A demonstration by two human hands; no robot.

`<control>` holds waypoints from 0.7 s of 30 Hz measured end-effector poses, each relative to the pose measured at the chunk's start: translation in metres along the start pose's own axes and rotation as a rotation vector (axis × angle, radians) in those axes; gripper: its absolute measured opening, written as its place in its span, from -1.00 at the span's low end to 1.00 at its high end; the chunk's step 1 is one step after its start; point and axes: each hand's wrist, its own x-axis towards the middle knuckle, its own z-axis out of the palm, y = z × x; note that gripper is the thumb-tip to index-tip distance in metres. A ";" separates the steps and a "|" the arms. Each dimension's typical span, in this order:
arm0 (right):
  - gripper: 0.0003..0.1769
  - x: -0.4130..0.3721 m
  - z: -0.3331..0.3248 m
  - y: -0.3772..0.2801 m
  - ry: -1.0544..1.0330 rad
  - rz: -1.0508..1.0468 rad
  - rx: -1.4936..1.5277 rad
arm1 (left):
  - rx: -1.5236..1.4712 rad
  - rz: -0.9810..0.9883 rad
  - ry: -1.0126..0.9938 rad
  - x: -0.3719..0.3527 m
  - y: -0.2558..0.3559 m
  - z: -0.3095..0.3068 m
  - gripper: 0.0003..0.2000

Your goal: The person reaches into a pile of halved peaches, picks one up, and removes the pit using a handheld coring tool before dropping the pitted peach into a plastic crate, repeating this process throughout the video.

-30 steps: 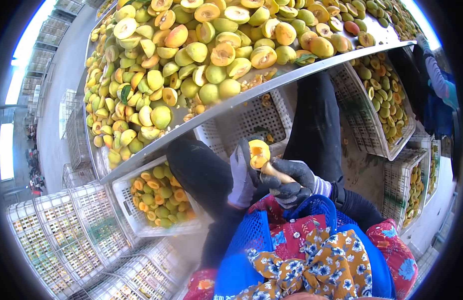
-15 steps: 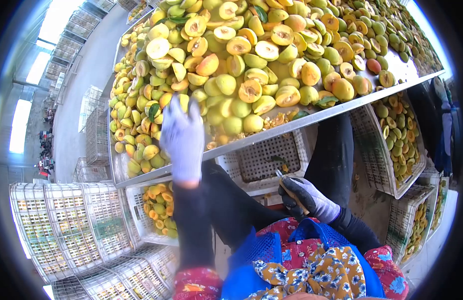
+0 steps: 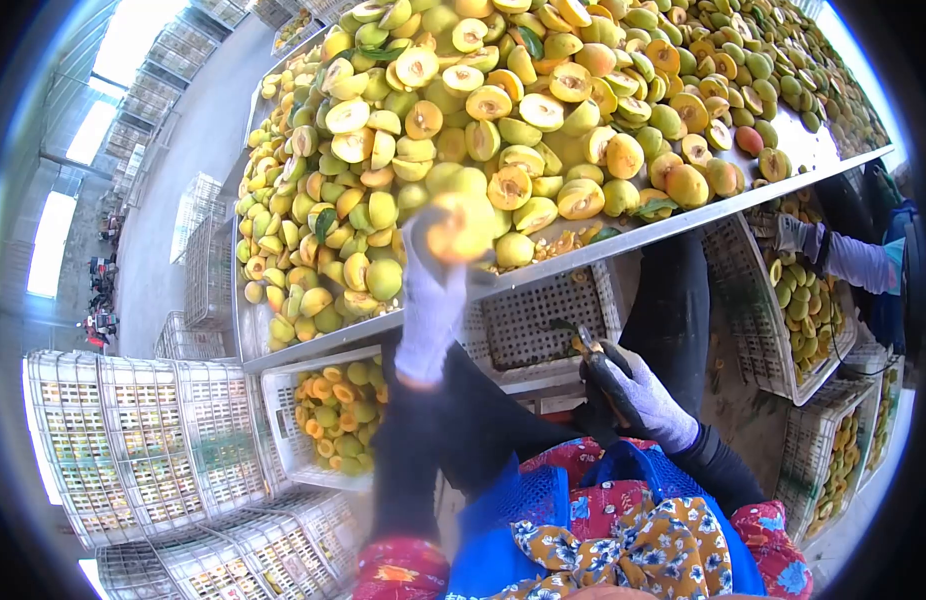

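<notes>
My left hand (image 3: 433,300), in a pale glove and blurred by motion, is closed around a yellow peach (image 3: 461,232) just above the table's near edge. Close by, a large heap of peaches (image 3: 378,215), many halved with their pits showing, covers the metal table. My right hand (image 3: 638,392), in a grey glove with dark fingers, is wrapped round a small knife (image 3: 585,340) over my lap. Its metal end points up and away from me; the handle is mostly hidden by my fingers.
Below the table edge sits a perforated crate (image 3: 538,325); left of it, another crate (image 3: 273,400) holds peaches. Stacked wire-bound crates (image 3: 133,430) stand at left. At right, a co-worker's gloved hand (image 3: 795,236) is at a tilted peach crate (image 3: 748,320).
My left hand has moved right and toward me from the heap and now holds a peach. My right hand has turned slightly with the knife. A co-worker's hand has appeared at the right crate.
</notes>
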 end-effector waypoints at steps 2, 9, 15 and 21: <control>-0.76 -0.005 0.008 -0.015 0.019 -0.201 -0.278 | -0.262 -0.045 -0.027 -0.036 -0.022 0.008 -0.40; -0.79 -0.027 0.033 -0.020 0.056 -0.442 -0.721 | -0.521 -0.215 -0.123 -0.114 -0.028 0.034 -0.23; -0.76 -0.030 0.040 0.001 0.112 -0.435 -0.864 | -1.142 -0.630 0.049 -0.133 -0.055 0.036 -0.35; -0.72 -0.031 0.043 0.017 0.129 -0.393 -0.836 | 0.381 0.251 -0.058 -0.147 -0.066 0.037 -0.47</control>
